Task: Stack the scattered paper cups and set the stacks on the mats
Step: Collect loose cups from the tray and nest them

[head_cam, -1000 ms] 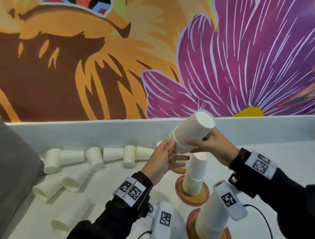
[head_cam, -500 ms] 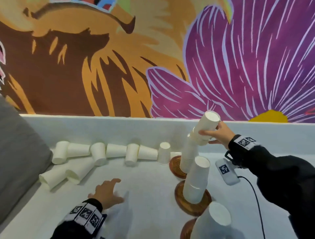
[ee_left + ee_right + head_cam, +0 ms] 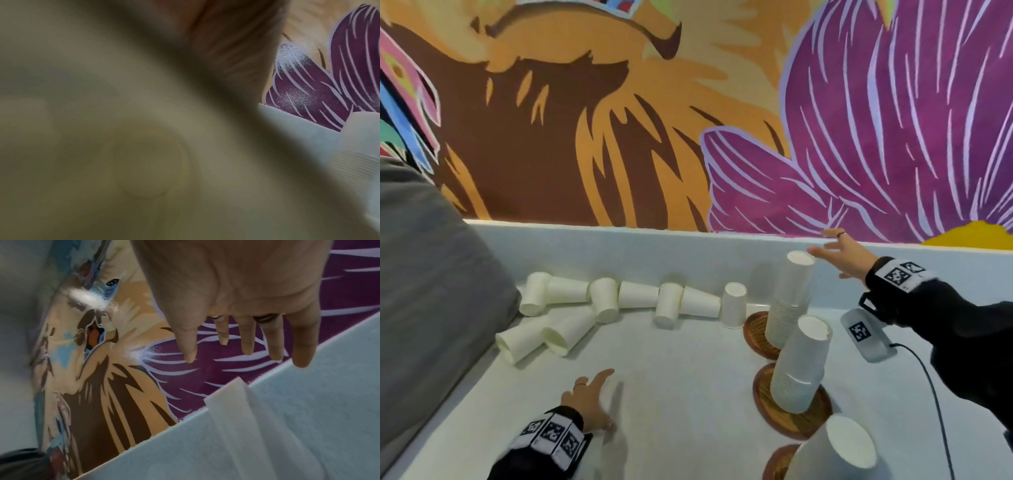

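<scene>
Three stacks of upturned white paper cups stand on round woven mats at the right: a far stack (image 3: 789,298) on its mat (image 3: 755,329), a middle stack (image 3: 799,366) and a near stack (image 3: 835,448). My right hand (image 3: 822,245) hovers open beside the far stack's top, fingers spread (image 3: 246,345), holding nothing. My left hand (image 3: 602,394) lies low on the white table at the front left, fingers stretched out. The blurred left wrist view looks into the mouth of a cup (image 3: 150,162). Several loose cups (image 3: 602,301) lie in a row along the back wall.
A grey cushion (image 3: 431,274) bounds the table on the left. A white tagged device (image 3: 864,334) with a black cable lies right of the stacks. The low white wall (image 3: 619,236) runs along the back under a painted mural.
My right hand set its cups on the far stack and let go, opening. My left hand left the cups and dropped to the table at the front left.
</scene>
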`<action>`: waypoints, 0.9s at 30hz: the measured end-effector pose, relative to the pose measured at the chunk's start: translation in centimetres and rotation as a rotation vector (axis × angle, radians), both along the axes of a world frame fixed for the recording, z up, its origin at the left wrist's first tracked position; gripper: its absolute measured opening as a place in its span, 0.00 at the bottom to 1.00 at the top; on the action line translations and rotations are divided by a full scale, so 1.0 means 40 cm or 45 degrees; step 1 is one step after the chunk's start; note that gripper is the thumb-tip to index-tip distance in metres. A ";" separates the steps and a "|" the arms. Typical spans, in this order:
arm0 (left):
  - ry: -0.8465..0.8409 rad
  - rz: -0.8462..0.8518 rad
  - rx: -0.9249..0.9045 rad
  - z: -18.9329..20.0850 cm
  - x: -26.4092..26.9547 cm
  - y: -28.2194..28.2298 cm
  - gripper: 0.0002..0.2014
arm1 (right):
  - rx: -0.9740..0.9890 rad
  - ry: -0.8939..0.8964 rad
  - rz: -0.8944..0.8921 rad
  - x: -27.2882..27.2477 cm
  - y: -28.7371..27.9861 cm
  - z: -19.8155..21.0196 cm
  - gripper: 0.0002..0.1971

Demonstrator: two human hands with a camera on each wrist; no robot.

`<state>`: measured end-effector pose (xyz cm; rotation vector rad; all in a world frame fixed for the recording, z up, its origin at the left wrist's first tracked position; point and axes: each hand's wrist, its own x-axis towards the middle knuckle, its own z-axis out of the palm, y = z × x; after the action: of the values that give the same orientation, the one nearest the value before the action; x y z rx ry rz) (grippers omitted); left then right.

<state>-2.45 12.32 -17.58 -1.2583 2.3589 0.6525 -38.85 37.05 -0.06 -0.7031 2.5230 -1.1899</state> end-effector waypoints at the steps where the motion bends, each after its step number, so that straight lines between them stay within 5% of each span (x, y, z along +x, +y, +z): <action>1: -0.005 0.014 0.010 0.000 0.004 -0.003 0.49 | 0.022 0.080 0.010 0.008 -0.004 0.016 0.32; 11: -0.038 0.004 0.136 0.009 0.021 -0.036 0.55 | 0.146 0.423 0.186 0.131 -0.154 0.114 0.22; 20: 0.373 0.106 0.341 0.011 0.007 -0.109 0.59 | 0.497 0.351 0.156 0.192 -0.392 -0.057 0.24; 22: 0.422 0.153 0.373 0.015 0.005 -0.132 0.56 | 0.628 0.331 0.101 0.186 -0.420 -0.132 0.27; 27: 0.536 0.171 0.425 0.012 -0.002 -0.165 0.28 | 0.820 0.277 0.017 0.149 -0.437 -0.284 0.32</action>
<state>-2.54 5.72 -17.09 -1.2245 2.3500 1.4093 -32.90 19.58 -11.41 -0.6938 2.8242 -0.2503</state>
